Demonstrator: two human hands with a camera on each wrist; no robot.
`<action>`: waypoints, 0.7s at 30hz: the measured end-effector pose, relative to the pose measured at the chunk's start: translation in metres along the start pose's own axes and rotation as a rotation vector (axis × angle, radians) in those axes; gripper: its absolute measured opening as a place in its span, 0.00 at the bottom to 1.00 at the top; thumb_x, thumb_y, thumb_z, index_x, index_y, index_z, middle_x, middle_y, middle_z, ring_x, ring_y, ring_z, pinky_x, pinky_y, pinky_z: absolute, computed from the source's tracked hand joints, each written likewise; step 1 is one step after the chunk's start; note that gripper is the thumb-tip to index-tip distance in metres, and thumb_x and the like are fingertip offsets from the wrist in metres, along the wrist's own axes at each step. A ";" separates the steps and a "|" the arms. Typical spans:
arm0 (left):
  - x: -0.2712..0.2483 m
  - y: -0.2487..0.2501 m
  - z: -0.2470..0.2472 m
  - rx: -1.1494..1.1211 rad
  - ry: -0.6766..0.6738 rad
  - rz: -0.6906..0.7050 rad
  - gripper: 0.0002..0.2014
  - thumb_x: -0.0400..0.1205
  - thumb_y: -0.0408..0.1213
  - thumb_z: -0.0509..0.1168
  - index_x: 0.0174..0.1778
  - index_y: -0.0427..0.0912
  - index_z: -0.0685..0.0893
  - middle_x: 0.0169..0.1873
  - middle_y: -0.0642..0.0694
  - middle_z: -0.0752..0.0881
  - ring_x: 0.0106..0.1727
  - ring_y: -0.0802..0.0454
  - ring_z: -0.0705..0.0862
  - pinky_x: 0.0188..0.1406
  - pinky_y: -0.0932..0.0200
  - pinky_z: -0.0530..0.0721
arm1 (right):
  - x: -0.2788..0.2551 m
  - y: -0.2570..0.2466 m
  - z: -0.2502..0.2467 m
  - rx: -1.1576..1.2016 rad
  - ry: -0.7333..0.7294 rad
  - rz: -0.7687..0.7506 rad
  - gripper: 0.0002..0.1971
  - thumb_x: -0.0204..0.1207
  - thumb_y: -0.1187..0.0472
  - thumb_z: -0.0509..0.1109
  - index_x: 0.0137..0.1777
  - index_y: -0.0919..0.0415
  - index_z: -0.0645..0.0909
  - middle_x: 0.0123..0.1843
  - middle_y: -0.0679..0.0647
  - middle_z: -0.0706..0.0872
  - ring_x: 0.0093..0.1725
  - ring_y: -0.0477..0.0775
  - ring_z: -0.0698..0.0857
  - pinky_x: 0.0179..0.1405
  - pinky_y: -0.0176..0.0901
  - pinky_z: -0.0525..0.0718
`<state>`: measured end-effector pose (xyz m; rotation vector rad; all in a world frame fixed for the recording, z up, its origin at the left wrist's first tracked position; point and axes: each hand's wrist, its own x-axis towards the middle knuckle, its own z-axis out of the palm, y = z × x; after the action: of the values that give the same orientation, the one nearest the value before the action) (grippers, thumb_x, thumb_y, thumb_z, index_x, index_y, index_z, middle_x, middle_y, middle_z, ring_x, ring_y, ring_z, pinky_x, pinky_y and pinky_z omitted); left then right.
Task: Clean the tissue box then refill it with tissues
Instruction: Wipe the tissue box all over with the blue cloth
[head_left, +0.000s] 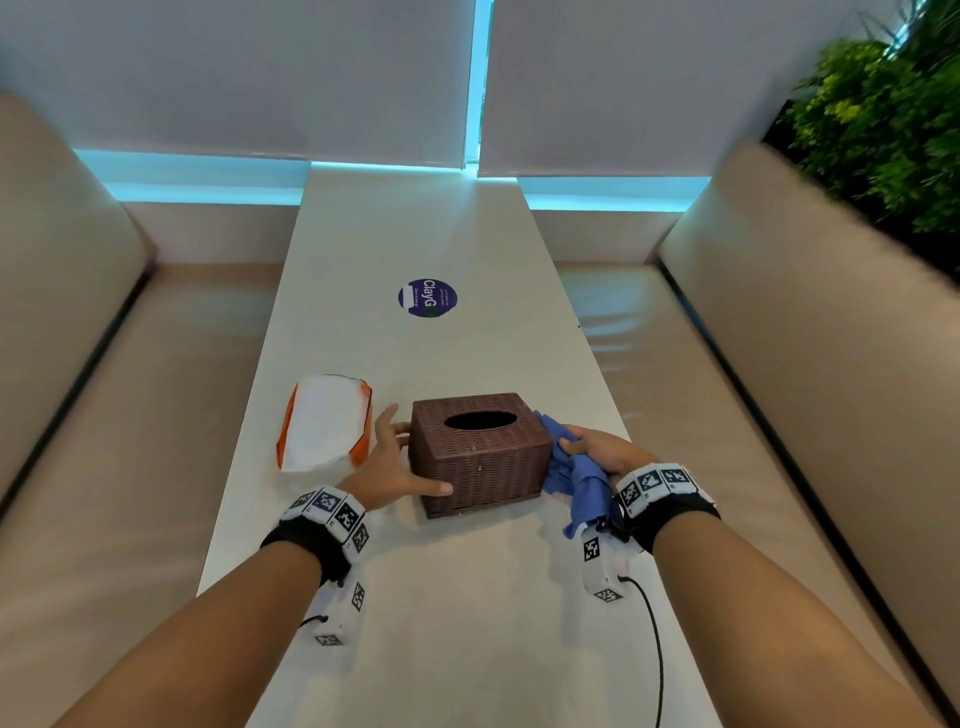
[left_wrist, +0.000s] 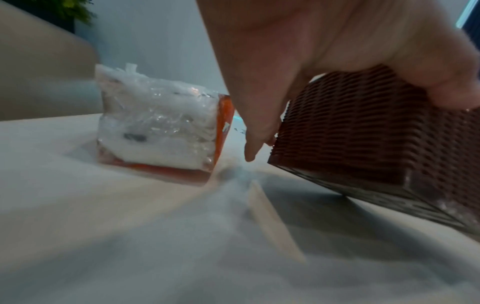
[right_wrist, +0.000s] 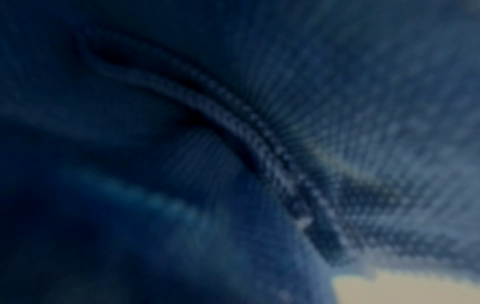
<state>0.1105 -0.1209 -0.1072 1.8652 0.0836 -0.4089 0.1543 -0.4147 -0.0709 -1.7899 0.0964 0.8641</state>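
A brown wicker tissue box (head_left: 480, 452) with an empty oval slot stands on the white table (head_left: 441, 597). My left hand (head_left: 387, 462) is at its near left corner: straight fingers (left_wrist: 259, 133) lie against the left side and the thumb lies flat on the front face. My right hand (head_left: 587, 447) grips a crumpled blue cloth (head_left: 582, 488) and holds it against the box's right side. In the right wrist view the blue cloth (right_wrist: 233, 144) fills almost everything. A plastic tissue pack (head_left: 324, 421) with orange sides lies left of the box (left_wrist: 363, 133); the left wrist view shows the pack (left_wrist: 158, 127) close by.
A round purple sticker (head_left: 427, 298) is stuck on the table beyond the box. Beige padded benches (head_left: 104, 415) (head_left: 779, 389) run along both long sides of the table. A green plant (head_left: 883, 130) stands at the far right. Window blinds hang behind the far end.
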 end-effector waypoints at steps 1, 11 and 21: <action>0.001 0.001 0.000 -0.022 -0.004 0.005 0.68 0.54 0.44 0.85 0.82 0.43 0.44 0.69 0.52 0.65 0.72 0.55 0.66 0.75 0.51 0.67 | -0.002 -0.002 0.004 0.089 0.028 -0.016 0.20 0.86 0.68 0.51 0.78 0.63 0.65 0.69 0.61 0.77 0.59 0.64 0.81 0.62 0.53 0.82; 0.007 0.016 0.005 -0.224 -0.019 0.008 0.35 0.68 0.28 0.78 0.70 0.38 0.70 0.54 0.50 0.81 0.55 0.52 0.80 0.42 0.73 0.81 | -0.022 -0.057 0.072 -0.361 0.516 -0.667 0.23 0.83 0.73 0.55 0.77 0.61 0.68 0.80 0.57 0.69 0.79 0.51 0.65 0.78 0.37 0.59; 0.016 0.026 -0.011 -0.216 -0.113 0.052 0.43 0.49 0.55 0.82 0.61 0.50 0.77 0.57 0.48 0.85 0.57 0.57 0.83 0.52 0.69 0.82 | 0.002 -0.086 0.084 -1.065 0.055 -0.563 0.28 0.82 0.54 0.61 0.81 0.52 0.59 0.78 0.55 0.70 0.80 0.63 0.63 0.80 0.65 0.59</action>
<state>0.1349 -0.1214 -0.0852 1.6251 0.0025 -0.4505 0.1528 -0.3083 -0.0158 -2.6035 -0.9531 0.4457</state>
